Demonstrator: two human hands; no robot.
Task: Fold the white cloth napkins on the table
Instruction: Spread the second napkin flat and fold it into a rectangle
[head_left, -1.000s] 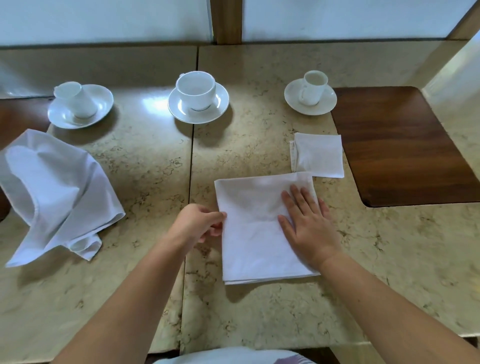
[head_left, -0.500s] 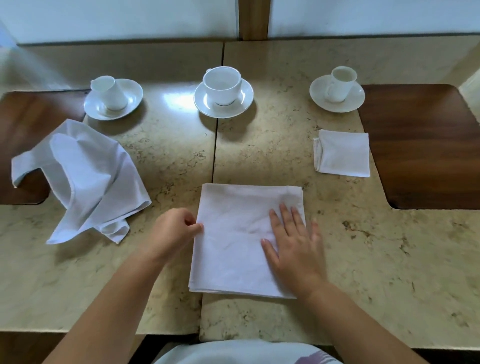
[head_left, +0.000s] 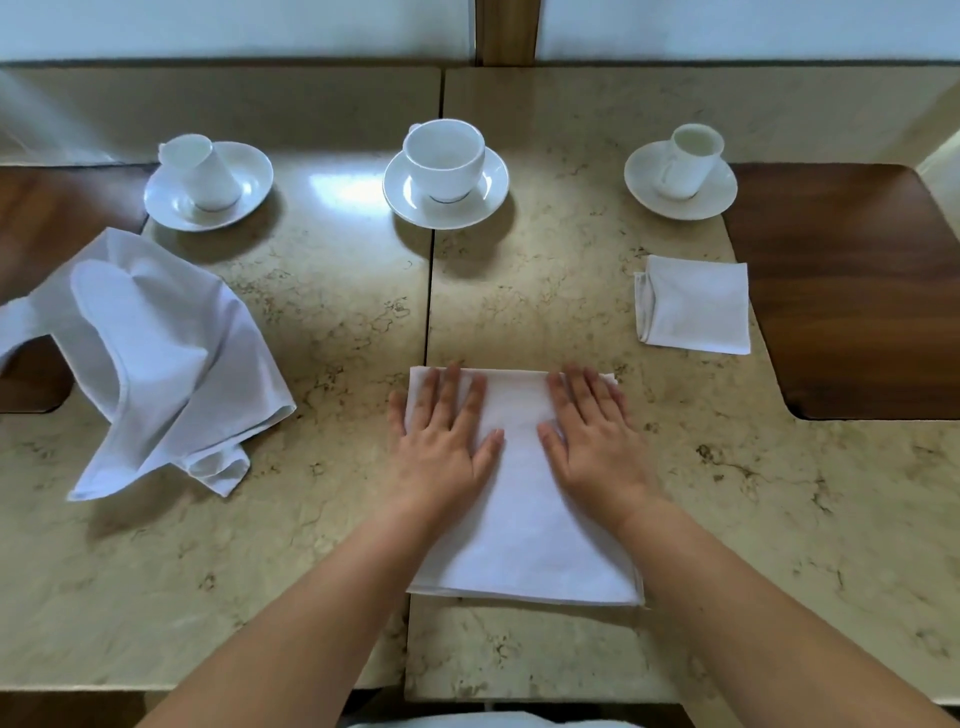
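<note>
A half-folded white napkin (head_left: 524, 530) lies flat in front of me on the marble table (head_left: 779, 519). My left hand (head_left: 441, 441) presses flat on its upper left part, fingers straight. My right hand (head_left: 592, 441) lies flat on its upper right part, fingers straight too. A small folded white napkin (head_left: 696, 306) sits at the right, beside a dark wood inlay. A crumpled, unfolded white napkin (head_left: 150, 364) lies at the left.
Three white cups on saucers stand in a row at the back: left (head_left: 208, 176), middle (head_left: 445, 171), right (head_left: 683, 169). Dark wood inlays are set into the table at right (head_left: 857, 291) and left (head_left: 31, 234). A seam (head_left: 428, 291) splits the two tabletops.
My left hand, curled at the napkin's left edge before, now lies flat on the cloth. My right hand stays flat on it. The view has shifted so the napkin is centred.
</note>
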